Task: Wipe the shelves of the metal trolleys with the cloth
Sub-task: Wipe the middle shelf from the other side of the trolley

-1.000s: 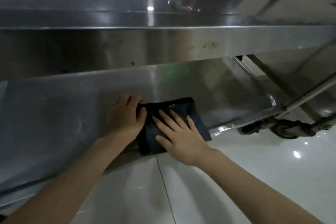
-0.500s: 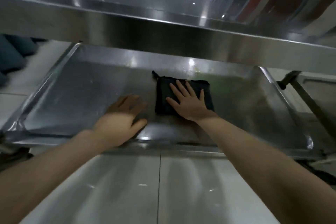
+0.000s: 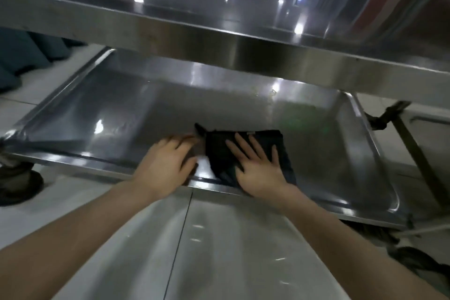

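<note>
Cloth [image 3: 219, 151] slid nearer under flat right hand [image 3: 258, 168]; left hand [image 3: 168, 161] flat beside.

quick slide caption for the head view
Right hand presses a dark folded cloth on the steel trolley's lower shelf; left hand rests beside it.

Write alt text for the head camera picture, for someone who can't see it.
A person's right hand presses flat on a folded dark cloth near the front edge of a steel trolley's lower shelf. The left hand lies open on the shelf left of the cloth. An upper shelf overhangs it.
</note>
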